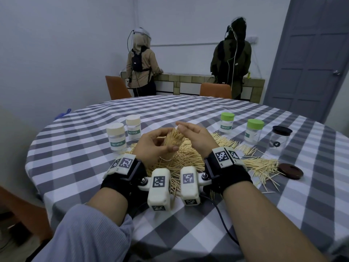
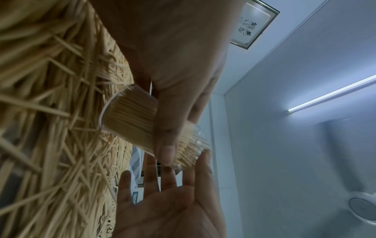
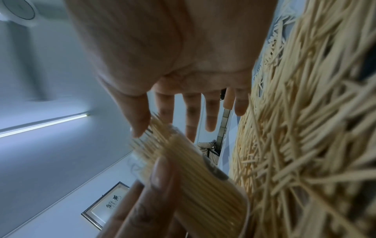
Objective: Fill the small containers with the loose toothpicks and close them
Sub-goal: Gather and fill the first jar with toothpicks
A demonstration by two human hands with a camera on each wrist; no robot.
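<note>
Toothpicks (image 1: 174,138) pack a clear jar (image 2: 130,119) gripped in the left hand (image 1: 151,146), tilted over the loose pile (image 1: 190,159). Right hand (image 1: 196,136) flat, fingers spread, seemingly touching the protruding tips. Overfull: a hard tap or more tilt could spill them, and the lid may not seat.

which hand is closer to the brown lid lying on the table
Right. The right hand is over the toothpick pile, on the same side as the brown lid; the left hand grips the filled container farther away.
</note>
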